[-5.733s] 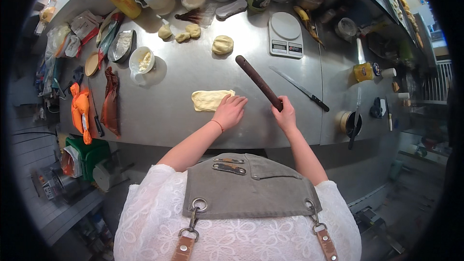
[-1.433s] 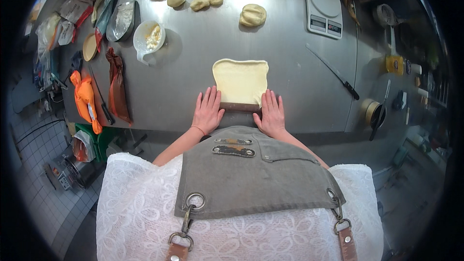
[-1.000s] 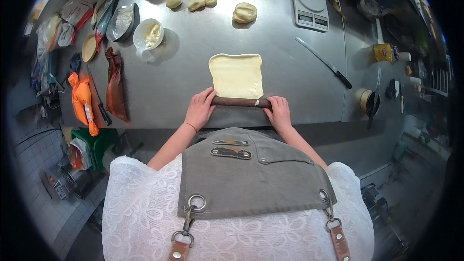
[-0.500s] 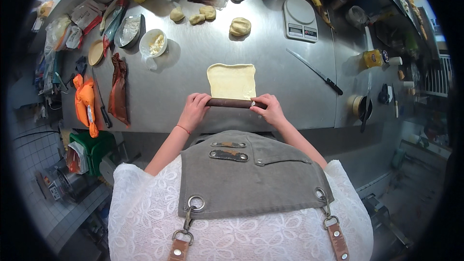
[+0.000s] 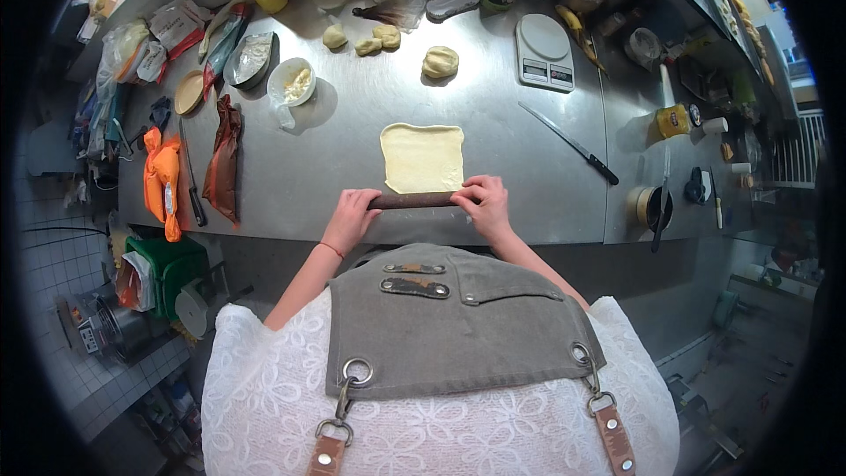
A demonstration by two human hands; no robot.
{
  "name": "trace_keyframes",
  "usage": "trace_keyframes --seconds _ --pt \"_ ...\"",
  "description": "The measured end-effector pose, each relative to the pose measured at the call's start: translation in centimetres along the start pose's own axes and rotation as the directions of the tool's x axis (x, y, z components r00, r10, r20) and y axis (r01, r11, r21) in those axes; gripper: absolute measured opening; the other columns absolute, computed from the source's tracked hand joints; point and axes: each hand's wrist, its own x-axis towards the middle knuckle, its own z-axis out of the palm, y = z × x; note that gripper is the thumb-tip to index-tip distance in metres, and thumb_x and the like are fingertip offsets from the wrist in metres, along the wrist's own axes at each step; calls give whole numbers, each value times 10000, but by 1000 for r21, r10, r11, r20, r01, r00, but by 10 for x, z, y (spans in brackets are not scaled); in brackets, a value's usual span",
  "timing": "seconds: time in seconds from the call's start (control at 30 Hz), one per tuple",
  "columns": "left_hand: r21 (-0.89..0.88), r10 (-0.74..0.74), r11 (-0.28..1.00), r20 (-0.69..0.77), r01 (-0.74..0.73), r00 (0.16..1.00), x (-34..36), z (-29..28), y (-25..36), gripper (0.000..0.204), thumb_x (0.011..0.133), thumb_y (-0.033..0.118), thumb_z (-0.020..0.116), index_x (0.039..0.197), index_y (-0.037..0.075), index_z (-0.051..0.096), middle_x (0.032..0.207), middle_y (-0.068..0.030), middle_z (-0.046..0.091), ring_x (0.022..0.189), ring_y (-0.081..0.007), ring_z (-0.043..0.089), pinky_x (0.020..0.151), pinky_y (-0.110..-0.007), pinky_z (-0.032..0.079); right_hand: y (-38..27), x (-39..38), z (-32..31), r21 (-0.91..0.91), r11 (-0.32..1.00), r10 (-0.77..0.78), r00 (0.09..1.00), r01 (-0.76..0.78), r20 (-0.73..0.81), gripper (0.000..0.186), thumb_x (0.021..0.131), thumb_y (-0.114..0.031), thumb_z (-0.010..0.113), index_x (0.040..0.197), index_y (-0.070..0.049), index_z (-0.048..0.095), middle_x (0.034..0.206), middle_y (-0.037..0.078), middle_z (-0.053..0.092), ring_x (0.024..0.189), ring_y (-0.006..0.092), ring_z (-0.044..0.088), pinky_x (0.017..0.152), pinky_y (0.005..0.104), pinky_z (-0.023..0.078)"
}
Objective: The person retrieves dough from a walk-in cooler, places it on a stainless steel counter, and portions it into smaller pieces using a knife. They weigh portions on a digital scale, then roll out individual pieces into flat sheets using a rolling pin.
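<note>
A flat, pale rectangular sheet of dough [image 5: 424, 157] lies on the steel table in front of me. Along its near edge runs a dark brown rolling pin [image 5: 414, 201]. My left hand [image 5: 355, 213] is closed round the pin's left end, its fingertips close to the dough's lower left corner. At the other end, my right hand [image 5: 485, 204] grips the pin with bent fingers and thumb, beside the lower right corner. Small pale bits show on the dough near that corner. Beyond the sheet sits a round ball of dough [image 5: 440, 62].
Smaller dough pieces [image 5: 386, 36] and a white bowl of pale yellow stuff [image 5: 292, 82] stand farther back. A long knife [image 5: 568, 143] and a kitchen scale [image 5: 544, 51] are to the right. Left are a brown bag [image 5: 223, 159], an orange bag [image 5: 161, 181] and another knife [image 5: 191, 174].
The whole view has shifted slightly, so the table's things sit lower in the picture. Both hands stay at the pin along the near edge; my right fingers have shifted a little.
</note>
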Motion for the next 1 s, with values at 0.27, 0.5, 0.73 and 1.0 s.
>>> trace_keyframes --seconds 0.27,0.5,0.73,1.0 --pt "9 -78 997 36 77 996 -76 -9 -11 390 904 96 736 1268 68 598 1229 -109 654 1150 -351 556 1017 -432 483 23 -12 -3 45 953 287 943 -298 168 368 1066 -345 530 1301 -138 723 1473 163 557 1420 324 429 1162 468 368" --pt "6 -44 999 16 44 999 -121 -22 -10 413 894 83 744 1277 71 591 1234 -107 650 1154 -355 554 1014 -439 483 37 -21 29 -670 705 -24 952 232 305 600 1036 -475 544 1576 -233 446 1663 93 320 1505 337 325 1232 572 238" --pt "22 -42 999 -59 44 997 -121 -34 -15 416 896 83 740 1284 69 590 1244 -111 644 1155 -355 553 1018 -439 484 24 -46 2 -605 784 46 960 137 277 417 910 -334 758 1289 -175 689 1529 93 513 1366 325 500 1152 509 375" --pt "6 31 1000 -98 -30 995 -35 -23 -27 403 900 83 731 1281 70 597 1247 -103 646 1147 -347 553 1026 -435 479 -22 11 -6 -283 957 -62 998 62 6 425 812 -342 858 1111 -110 665 1143 93 678 1077 311 632 909 440 513"
